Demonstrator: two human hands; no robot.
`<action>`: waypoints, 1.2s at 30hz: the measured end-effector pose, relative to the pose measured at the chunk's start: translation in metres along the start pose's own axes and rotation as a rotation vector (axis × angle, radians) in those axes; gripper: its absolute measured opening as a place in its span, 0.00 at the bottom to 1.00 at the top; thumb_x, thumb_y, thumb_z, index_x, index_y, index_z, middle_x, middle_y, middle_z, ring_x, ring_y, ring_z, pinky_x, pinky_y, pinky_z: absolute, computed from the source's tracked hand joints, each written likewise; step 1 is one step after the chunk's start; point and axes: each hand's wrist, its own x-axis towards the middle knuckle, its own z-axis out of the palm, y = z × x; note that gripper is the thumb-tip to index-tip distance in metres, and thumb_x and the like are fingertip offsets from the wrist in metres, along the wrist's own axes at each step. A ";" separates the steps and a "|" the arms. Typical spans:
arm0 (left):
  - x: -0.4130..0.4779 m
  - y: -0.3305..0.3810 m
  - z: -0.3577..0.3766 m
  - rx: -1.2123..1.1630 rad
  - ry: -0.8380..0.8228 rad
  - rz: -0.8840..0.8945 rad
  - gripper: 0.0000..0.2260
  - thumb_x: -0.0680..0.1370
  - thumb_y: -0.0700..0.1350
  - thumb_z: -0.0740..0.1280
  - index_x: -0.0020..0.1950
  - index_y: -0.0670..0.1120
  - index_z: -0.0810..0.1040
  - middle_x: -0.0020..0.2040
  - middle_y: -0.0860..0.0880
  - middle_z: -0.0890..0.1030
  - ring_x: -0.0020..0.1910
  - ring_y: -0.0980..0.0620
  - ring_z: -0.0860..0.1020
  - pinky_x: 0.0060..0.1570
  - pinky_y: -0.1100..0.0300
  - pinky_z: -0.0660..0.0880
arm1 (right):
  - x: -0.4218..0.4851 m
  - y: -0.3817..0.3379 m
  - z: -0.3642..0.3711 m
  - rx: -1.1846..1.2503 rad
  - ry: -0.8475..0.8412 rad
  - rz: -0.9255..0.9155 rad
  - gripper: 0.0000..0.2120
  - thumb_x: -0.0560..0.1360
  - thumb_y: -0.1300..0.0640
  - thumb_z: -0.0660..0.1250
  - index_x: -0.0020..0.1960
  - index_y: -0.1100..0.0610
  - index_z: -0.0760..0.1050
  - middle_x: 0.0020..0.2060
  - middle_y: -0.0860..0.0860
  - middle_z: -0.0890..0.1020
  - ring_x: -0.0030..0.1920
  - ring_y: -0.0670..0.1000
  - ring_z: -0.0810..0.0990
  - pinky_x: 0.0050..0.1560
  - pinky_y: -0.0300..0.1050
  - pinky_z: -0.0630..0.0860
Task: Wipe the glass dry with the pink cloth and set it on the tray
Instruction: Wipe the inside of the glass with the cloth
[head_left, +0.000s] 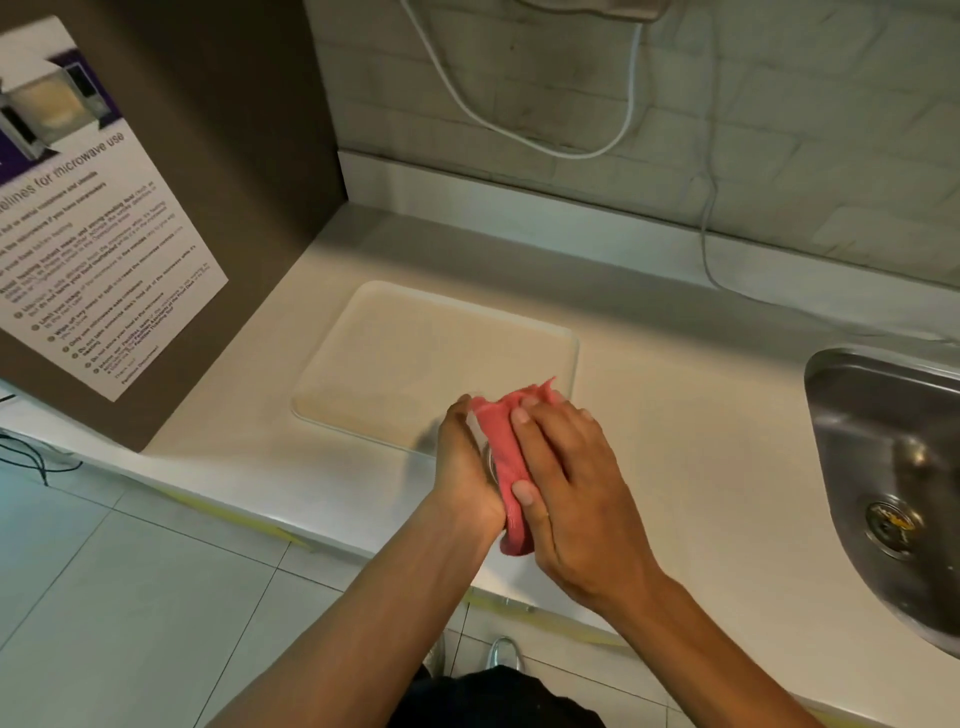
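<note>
My left hand (464, 470) grips the glass (487, 457), of which only a thin clear sliver shows between my hands. The pink cloth (505, 452) is wrapped over the glass, and my right hand (571, 483) presses it against the glass from the right. Both hands hover above the counter, just off the near right corner of the cream tray (363, 358). The tray lies flat on the white counter with nothing on it.
A steel sink (883, 467) is set into the counter at the right. A brown cabinet side with a microwave notice (88, 218) stands at the left. White cables (545, 145) hang on the tiled back wall. The counter's front edge (311, 535) runs below my wrists.
</note>
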 end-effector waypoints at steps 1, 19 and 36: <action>0.001 -0.001 -0.002 0.026 0.007 0.017 0.32 0.85 0.61 0.57 0.46 0.38 0.90 0.42 0.39 0.91 0.39 0.42 0.91 0.37 0.52 0.88 | 0.006 0.001 -0.003 -0.025 -0.011 -0.042 0.26 0.84 0.51 0.55 0.81 0.55 0.59 0.76 0.53 0.68 0.80 0.53 0.61 0.80 0.52 0.54; 0.004 -0.014 -0.024 0.032 -0.061 0.036 0.27 0.80 0.59 0.67 0.36 0.38 0.89 0.32 0.40 0.87 0.32 0.42 0.89 0.33 0.50 0.87 | 0.000 -0.010 -0.014 0.374 -0.098 0.312 0.23 0.84 0.40 0.48 0.76 0.45 0.64 0.69 0.31 0.69 0.69 0.36 0.70 0.68 0.36 0.68; 0.006 -0.014 -0.056 0.210 0.018 0.180 0.26 0.79 0.66 0.69 0.52 0.44 0.91 0.50 0.41 0.89 0.52 0.41 0.89 0.55 0.47 0.84 | 0.021 -0.002 -0.013 0.844 -0.402 0.797 0.19 0.87 0.48 0.52 0.76 0.40 0.68 0.73 0.39 0.74 0.70 0.39 0.73 0.75 0.43 0.65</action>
